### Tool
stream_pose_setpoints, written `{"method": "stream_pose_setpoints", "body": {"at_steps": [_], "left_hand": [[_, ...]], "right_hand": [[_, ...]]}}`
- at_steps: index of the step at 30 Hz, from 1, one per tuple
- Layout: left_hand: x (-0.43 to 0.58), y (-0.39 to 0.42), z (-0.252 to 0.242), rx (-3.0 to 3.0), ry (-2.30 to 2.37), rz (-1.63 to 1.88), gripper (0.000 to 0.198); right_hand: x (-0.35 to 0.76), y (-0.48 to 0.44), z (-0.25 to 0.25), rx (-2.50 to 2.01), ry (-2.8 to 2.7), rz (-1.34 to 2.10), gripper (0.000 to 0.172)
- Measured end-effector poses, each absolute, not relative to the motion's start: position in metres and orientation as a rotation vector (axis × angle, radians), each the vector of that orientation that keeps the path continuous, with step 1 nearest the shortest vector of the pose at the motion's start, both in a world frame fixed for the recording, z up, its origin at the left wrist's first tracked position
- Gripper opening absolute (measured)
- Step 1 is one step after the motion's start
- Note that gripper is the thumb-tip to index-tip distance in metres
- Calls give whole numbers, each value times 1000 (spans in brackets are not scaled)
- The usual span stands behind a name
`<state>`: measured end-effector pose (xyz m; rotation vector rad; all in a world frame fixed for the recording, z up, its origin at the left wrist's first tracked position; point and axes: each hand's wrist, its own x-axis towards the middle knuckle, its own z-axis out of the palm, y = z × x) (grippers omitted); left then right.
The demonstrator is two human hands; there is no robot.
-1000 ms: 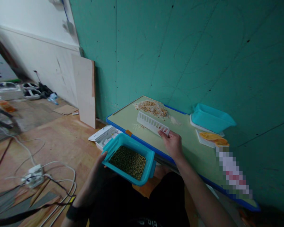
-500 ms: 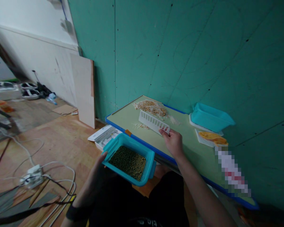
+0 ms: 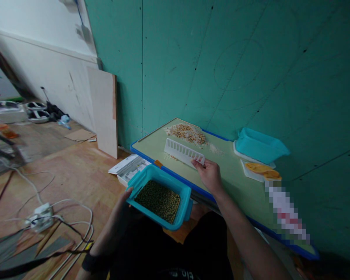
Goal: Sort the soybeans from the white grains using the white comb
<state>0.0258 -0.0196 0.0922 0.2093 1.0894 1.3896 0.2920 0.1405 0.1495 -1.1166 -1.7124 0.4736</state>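
My left hand (image 3: 123, 202) grips the left end of a turquoise plastic basket (image 3: 179, 186), held over my lap below the table's front edge. Inside lie dark green beans (image 3: 153, 194) with yellowish beans (image 3: 172, 204) toward the right. Over the table, my right hand (image 3: 209, 173) is closed on the right end of a long white slotted plastic strip (image 3: 179, 151). Its far end points left, above a small scatter of pale grains (image 3: 170, 157). Behind the strip sits a pile of yellow beans and white grains (image 3: 186, 133).
The pale green table (image 3: 230, 171) has a blue edge and stands against a green wall. At its right are a turquoise bin (image 3: 259, 144), a white tray with a yellow cloth (image 3: 262, 171) and a blurred-out package (image 3: 287, 214). A power strip with cables (image 3: 42, 217) lies on the floor.
My right hand and the white strip have shifted slightly left and toward the table's front edge, now over the small scatter. The basket in my left hand is nearly still.
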Motion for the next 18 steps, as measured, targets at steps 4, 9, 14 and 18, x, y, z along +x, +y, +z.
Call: {"method": "stream_pose_setpoints", "body": {"at_steps": [4, 9, 14, 18], "left_hand": [[27, -20, 95, 224, 1103, 1389, 60], [31, -16, 102, 204, 1080, 1343, 56], [29, -17, 94, 176, 1137, 1363, 70], [25, -19, 86, 202, 1095, 1395, 82]], "right_hand": [[291, 141, 149, -1104, -1704, 532, 29], [289, 141, 148, -1080, -1692, 606, 27], [286, 141, 149, -1054, -1680, 647, 29], [287, 141, 149, -1053, -1679, 657, 31]]}}
